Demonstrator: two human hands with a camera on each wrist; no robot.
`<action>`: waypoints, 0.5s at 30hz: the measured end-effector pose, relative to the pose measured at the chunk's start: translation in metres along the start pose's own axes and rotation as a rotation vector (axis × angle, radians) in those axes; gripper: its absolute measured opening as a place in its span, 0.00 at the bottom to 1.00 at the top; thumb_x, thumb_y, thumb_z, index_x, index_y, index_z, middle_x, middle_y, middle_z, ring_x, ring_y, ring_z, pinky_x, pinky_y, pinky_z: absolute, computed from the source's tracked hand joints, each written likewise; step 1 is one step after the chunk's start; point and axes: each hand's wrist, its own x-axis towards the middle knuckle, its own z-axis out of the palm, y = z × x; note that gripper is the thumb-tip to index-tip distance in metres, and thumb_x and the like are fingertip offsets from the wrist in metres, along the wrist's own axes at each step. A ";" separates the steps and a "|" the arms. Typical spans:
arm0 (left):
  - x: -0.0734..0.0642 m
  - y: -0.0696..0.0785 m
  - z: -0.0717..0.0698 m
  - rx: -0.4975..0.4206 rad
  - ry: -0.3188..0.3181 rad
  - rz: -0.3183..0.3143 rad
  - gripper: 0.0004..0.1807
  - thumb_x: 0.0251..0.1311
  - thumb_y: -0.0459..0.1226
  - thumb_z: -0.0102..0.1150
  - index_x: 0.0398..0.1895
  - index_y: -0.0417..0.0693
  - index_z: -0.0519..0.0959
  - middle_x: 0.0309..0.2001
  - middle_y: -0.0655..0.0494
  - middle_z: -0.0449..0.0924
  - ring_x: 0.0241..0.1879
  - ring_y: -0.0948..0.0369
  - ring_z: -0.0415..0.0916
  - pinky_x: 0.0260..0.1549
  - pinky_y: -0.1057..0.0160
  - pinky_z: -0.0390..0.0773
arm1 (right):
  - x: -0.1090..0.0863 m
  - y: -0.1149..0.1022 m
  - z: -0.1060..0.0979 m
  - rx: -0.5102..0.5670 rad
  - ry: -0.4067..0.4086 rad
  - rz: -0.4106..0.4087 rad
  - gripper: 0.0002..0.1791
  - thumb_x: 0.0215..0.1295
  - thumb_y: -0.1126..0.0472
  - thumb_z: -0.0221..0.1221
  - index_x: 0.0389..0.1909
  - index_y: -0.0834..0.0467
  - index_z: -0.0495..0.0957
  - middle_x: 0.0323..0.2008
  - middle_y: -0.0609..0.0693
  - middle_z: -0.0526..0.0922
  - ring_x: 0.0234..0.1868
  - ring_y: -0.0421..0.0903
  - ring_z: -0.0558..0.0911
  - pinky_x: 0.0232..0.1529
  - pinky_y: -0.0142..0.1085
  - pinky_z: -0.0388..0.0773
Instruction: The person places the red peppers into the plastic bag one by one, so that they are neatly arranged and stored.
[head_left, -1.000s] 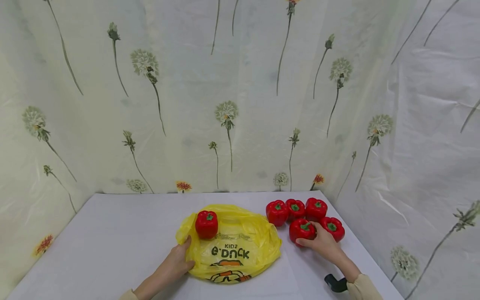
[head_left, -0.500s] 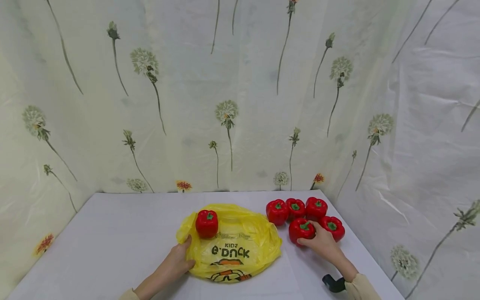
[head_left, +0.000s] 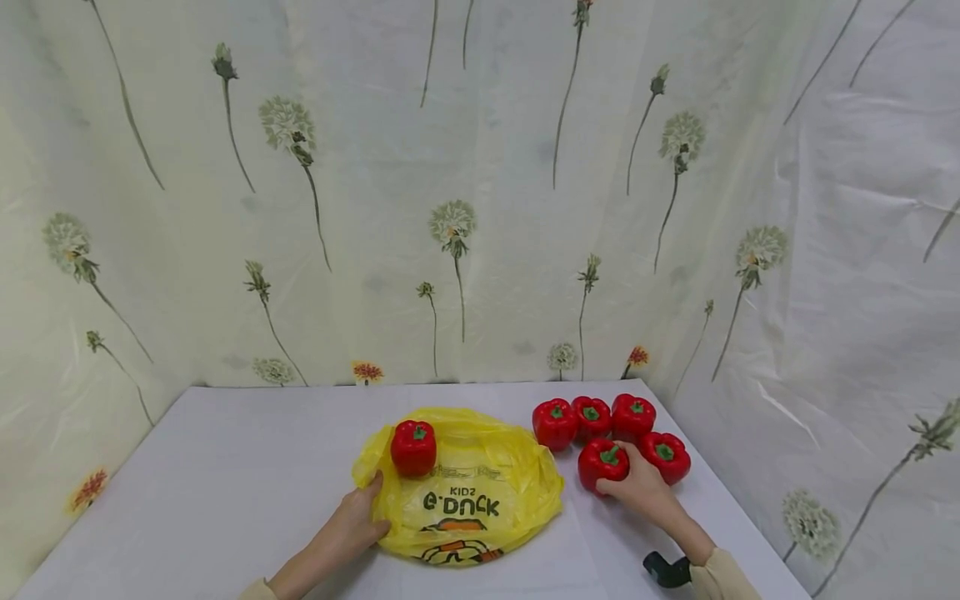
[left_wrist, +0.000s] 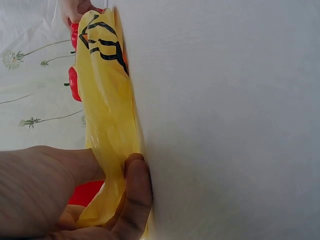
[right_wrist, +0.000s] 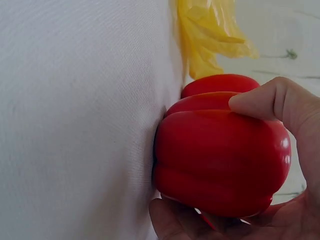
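A yellow plastic bag (head_left: 480,487) with black lettering and a duck print lies flat and crumpled at the middle of the table. My left hand (head_left: 352,518) grips its left edge; in the left wrist view the fingers (left_wrist: 137,192) curl round the gathered plastic. One red bell pepper (head_left: 412,448) stands within the bag's outline, at its upper left. To the right of the bag, my right hand (head_left: 647,483) holds another red bell pepper (right_wrist: 215,160) from the side, thumb on one side and fingers on the other. That pepper sits close to the tablecloth, stem up.
Behind the held pepper stand several more bell peppers (head_left: 555,424), grouped at the back right of the white table (head_left: 247,467). A black curved object (head_left: 666,570) shows beside the right wrist. A dandelion-print curtain (head_left: 495,250) closes off the back and sides.
My right hand has shifted very slightly around the bell pepper. The left hand, the bag and the other peppers stay where they were.
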 end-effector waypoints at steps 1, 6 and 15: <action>0.000 0.000 0.000 0.002 0.001 0.005 0.43 0.48 0.28 0.67 0.67 0.24 0.58 0.66 0.28 0.63 0.38 0.55 0.73 0.25 0.67 0.72 | 0.000 0.000 0.000 0.003 0.000 0.001 0.52 0.46 0.52 0.72 0.67 0.68 0.55 0.61 0.71 0.68 0.59 0.68 0.69 0.47 0.56 0.81; -0.002 0.001 -0.001 -0.020 -0.005 0.005 0.43 0.48 0.28 0.66 0.68 0.24 0.57 0.65 0.28 0.64 0.30 0.59 0.71 0.21 0.69 0.71 | 0.001 0.001 0.001 0.023 -0.005 0.043 0.58 0.43 0.41 0.73 0.68 0.66 0.54 0.63 0.71 0.66 0.62 0.68 0.66 0.50 0.57 0.79; -0.002 0.000 0.000 -0.030 -0.007 0.013 0.43 0.48 0.28 0.66 0.68 0.24 0.57 0.64 0.27 0.65 0.31 0.58 0.72 0.19 0.68 0.71 | 0.001 0.001 0.002 0.028 0.002 0.055 0.62 0.40 0.36 0.72 0.68 0.67 0.55 0.63 0.72 0.66 0.61 0.68 0.68 0.50 0.57 0.79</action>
